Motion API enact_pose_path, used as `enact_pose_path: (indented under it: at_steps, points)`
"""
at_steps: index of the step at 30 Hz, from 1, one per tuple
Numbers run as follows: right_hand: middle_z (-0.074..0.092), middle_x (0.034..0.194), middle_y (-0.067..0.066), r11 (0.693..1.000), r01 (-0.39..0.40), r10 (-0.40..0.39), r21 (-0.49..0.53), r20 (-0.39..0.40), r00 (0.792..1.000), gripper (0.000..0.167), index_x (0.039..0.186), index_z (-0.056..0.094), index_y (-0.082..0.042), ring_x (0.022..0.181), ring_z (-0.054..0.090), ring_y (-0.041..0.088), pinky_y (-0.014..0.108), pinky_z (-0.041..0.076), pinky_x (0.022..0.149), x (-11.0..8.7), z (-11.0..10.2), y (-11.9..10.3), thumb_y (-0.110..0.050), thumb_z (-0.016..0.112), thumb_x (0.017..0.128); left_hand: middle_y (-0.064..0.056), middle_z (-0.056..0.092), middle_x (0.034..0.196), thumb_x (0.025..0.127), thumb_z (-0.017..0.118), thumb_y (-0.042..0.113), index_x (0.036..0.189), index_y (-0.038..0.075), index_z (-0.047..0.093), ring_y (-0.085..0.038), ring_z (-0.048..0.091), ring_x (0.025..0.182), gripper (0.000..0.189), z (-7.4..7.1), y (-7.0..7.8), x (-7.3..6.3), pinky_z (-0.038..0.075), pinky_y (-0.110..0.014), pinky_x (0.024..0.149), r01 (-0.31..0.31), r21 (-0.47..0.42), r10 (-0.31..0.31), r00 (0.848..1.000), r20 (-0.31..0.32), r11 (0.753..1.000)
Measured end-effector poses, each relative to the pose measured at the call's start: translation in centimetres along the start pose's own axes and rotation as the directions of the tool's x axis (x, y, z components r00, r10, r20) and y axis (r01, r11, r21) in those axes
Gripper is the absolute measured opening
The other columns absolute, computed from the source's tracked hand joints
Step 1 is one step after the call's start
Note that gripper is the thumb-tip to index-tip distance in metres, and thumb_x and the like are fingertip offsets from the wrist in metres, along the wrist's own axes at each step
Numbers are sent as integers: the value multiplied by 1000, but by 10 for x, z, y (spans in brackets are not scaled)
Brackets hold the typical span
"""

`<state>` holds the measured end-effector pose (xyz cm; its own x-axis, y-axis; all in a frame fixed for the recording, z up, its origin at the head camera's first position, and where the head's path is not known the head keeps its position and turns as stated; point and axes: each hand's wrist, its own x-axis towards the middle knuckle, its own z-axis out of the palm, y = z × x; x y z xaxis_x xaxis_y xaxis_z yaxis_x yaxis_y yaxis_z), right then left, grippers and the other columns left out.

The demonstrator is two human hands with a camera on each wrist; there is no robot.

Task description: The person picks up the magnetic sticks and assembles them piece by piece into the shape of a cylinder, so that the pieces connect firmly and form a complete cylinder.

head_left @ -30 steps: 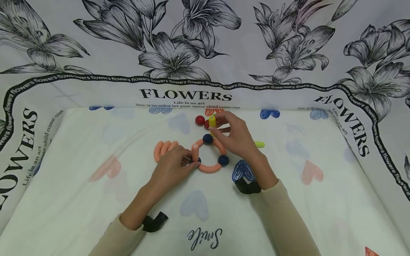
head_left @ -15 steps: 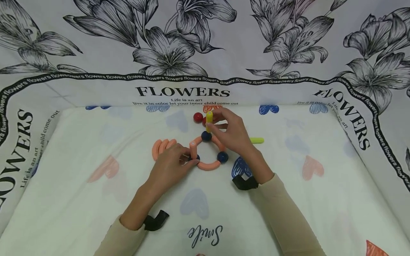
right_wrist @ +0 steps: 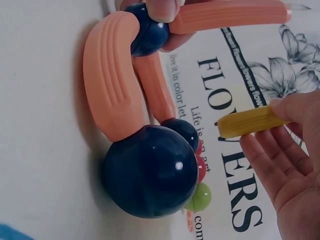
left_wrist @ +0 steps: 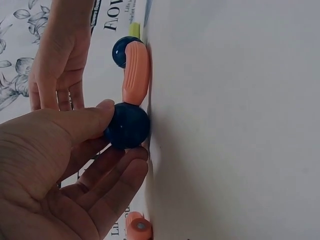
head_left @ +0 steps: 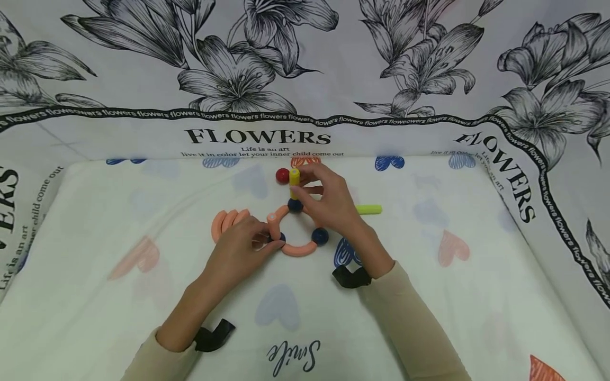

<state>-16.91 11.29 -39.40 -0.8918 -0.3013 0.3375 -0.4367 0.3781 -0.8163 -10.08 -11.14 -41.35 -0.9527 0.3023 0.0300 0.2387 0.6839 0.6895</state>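
Note:
On the cloth lies a ring of curved orange rods [head_left: 299, 250] joined by dark blue balls. My left hand [head_left: 240, 246] pinches the ring's left blue ball [left_wrist: 128, 126] between thumb and fingers. From that ball a straight orange rod [right_wrist: 230, 17] stands up. My right hand [head_left: 324, 198] pinches a yellow rod [head_left: 294, 183] by its upper part, held upright over the far blue ball [head_left: 295, 205]. In the right wrist view, a small gap shows between the yellow rod's lower end and that ball. The near right blue ball [right_wrist: 152, 172] is untouched.
Several curved orange rods [head_left: 224, 223] lie left of the ring, partly behind my left hand. A red ball [head_left: 283, 175] sits beyond the ring. A green ball [right_wrist: 200, 196] shows in the right wrist view. A light green rod [head_left: 369, 209] lies right of my right hand.
The yellow rod in my right hand has shifted slightly left and lower, lining up over the far blue ball. My left hand keeps its pinch. The whole head view has drifted.

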Motion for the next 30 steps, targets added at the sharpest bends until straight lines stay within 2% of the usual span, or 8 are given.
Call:
enact_pose_path:
  at_steps: [5,8,17,22,27,30]
  points:
    - [70,119,10,1000,-18,18,-9,6,1000,34,129,65,-5,111,71,21,30,64,91,-1,1,-3,-10,76,98,6,75,93,90,86,32,94,22,78,-12,74,92,14,-2,1,-1,62,-39,88,0,7,0,1000,1,1000]
    - [70,119,10,1000,-21,21,-7,17,1000,35,130,64,-6,112,71,22,31,64,91,-1,2,-2,-11,76,98,6,74,94,89,87,31,93,21,78,-12,75,92,14,-3,2,-3,62,-38,88,2,14,-2,1000,-5,1000]
    - [71,119,11,1000,-7,7,-12,31,999,34,128,65,-4,111,72,23,26,63,88,-2,1,8,-7,76,96,4,75,99,90,87,30,97,21,79,-13,78,94,14,-3,5,-3,63,-39,89,7,-8,-7,1000,-4,1000]
    - [71,121,11,1000,-5,6,-15,47,999,33,128,65,-5,114,71,23,26,63,89,0,1,11,-9,76,97,5,76,97,90,87,31,96,20,79,-13,77,93,15,-3,5,-3,62,-39,88,5,9,-5,1000,-11,1000]
    - [74,122,11,999,-44,44,8,62,997,32,128,65,-5,115,73,24,26,63,90,0,1,9,-10,75,98,5,77,99,90,86,30,96,21,78,-13,78,95,13,-4,5,-3,62,-40,90,7,-3,-7,1000,-4,1000]
    - [74,120,10,999,-42,41,13,57,998,31,127,65,-6,114,73,23,26,64,88,-1,0,9,-9,75,97,5,76,100,90,86,29,94,21,77,-13,78,96,12,-4,5,-4,62,-39,91,8,-15,-8,1000,-1,1000]
